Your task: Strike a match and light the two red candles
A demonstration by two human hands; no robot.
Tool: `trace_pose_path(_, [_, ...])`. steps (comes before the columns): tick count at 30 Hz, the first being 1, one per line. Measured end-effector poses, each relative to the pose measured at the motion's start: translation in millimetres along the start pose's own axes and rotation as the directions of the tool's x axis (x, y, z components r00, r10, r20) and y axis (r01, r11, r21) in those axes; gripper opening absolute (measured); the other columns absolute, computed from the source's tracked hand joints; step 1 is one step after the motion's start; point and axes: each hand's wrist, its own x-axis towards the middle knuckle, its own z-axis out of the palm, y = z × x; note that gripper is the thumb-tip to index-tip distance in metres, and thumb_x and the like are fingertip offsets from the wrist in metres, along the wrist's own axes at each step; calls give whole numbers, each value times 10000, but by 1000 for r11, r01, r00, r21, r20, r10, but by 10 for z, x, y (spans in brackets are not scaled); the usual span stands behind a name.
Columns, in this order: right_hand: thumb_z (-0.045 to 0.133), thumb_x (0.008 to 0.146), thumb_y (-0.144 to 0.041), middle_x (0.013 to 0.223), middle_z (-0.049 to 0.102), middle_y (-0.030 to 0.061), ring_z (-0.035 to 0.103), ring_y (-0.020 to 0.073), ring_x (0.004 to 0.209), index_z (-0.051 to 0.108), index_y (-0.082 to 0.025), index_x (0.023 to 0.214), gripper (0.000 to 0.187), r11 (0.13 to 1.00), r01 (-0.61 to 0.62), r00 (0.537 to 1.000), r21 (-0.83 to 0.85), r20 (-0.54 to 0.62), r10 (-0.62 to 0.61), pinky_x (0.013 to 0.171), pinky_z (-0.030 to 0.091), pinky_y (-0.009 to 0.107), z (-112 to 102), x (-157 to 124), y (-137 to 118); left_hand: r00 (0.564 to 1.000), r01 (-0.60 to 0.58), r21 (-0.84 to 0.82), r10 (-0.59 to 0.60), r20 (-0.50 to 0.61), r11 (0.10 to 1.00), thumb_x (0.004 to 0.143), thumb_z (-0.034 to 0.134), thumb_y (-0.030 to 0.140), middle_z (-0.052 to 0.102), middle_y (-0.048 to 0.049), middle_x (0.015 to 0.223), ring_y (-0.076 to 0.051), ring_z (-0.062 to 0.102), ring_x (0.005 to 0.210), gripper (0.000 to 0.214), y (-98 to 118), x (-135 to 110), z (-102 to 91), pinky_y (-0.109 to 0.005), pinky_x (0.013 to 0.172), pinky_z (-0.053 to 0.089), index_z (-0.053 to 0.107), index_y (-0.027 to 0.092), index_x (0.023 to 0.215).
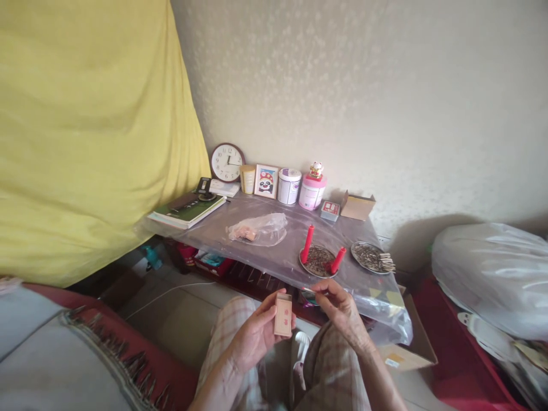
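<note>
My left hand (257,334) holds a small tan matchbox (283,314) upright over my lap. Just right of the box, my right hand (340,308) pinches a thin matchstick (315,293) between thumb and fingers. Both hands hover at the front edge of a low table (274,251) covered in clear plastic. Right in front of them a round metal plate (317,262) carries two red candles, one (307,243) upright and one (338,260) leaning to the right.
A second plate with sticks (371,256) lies right of the candles. A plastic bag (259,229), books (187,209), a clock (226,162), tins (289,185), a framed picture (266,181) and small boxes (358,205) fill the table. Yellow cloth (85,131) hangs left; a large bag (492,274) sits right.
</note>
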Motion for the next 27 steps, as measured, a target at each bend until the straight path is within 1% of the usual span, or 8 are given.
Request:
trace_pose_path(5, [655,850,-466,820,662,44,612,183,742,666,-189,858,278,993,-50,998,102,-42,55,695,504,288,50,-79,3,999,-32,12,32,5,999,866,711,269,781,-63,941,-223,714,872,319,15,-10,-6,-292,748,524,681,269,1183])
trace_pose_path(10, [671,861,-538,827,653,41,643,198,777,630,-202,848,338,977,-59,997,204,-28,66,734,556,308,212,-217,-80,998,-55,-91,50,-49,994,904,672,262,771,-70,1003,-213,717,895,340,2,21,21,-310,766,546,626,244,1240])
trace_pose_path(12, [637,904,-502,831,654,37,660,197,805,627,-211,853,296,979,-11,1000,202,-15,14,757,567,296,291,-283,-115,995,-67,-127,58,-79,990,886,703,273,766,-61,1002,-199,716,887,373,-7,50,40,-314,769,557,617,261,1249])
trace_pose_path(14, [620,930,-453,820,663,33,661,185,791,643,-219,850,249,989,90,996,118,-33,-86,743,564,265,358,-336,-148,992,-86,-151,70,-105,985,869,726,299,760,-42,974,-185,708,883,393,-12,79,65,-306,783,561,627,281,1248])
trace_pose_path(16, [614,939,-405,814,677,30,661,179,761,658,-228,846,205,981,192,980,29,-58,-191,714,562,246,411,-369,-175,989,-104,-166,85,-117,981,835,760,323,756,-23,948,-184,701,893,392,-12,103,95,-296,794,559,661,294,1213])
trace_pose_path(19, [611,942,-310,828,686,26,674,173,746,656,-236,846,129,952,303,950,-40,-74,-305,694,565,236,468,-396,-188,984,-119,-134,99,-148,984,757,826,383,763,-6,943,-196,699,921,419,-18,126,130,-283,796,552,704,312,1151])
trace_pose_path(22, [608,940,-216,884,685,29,689,163,793,650,-235,889,69,927,364,926,-94,-69,-370,738,567,230,506,-416,-154,981,-115,-121,93,-169,986,710,862,400,766,-8,940,-194,698,919,474,-44,142,141,-260,764,548,705,306,1148])
trace_pose_path(27, [586,956,-215,899,679,37,701,161,816,643,-237,898,84,901,408,901,-151,-92,-423,747,569,214,535,-424,-68,991,-112,-248,89,-102,962,743,851,311,748,-19,912,-179,700,885,418,-94,158,143,-250,721,552,707,270,1133])
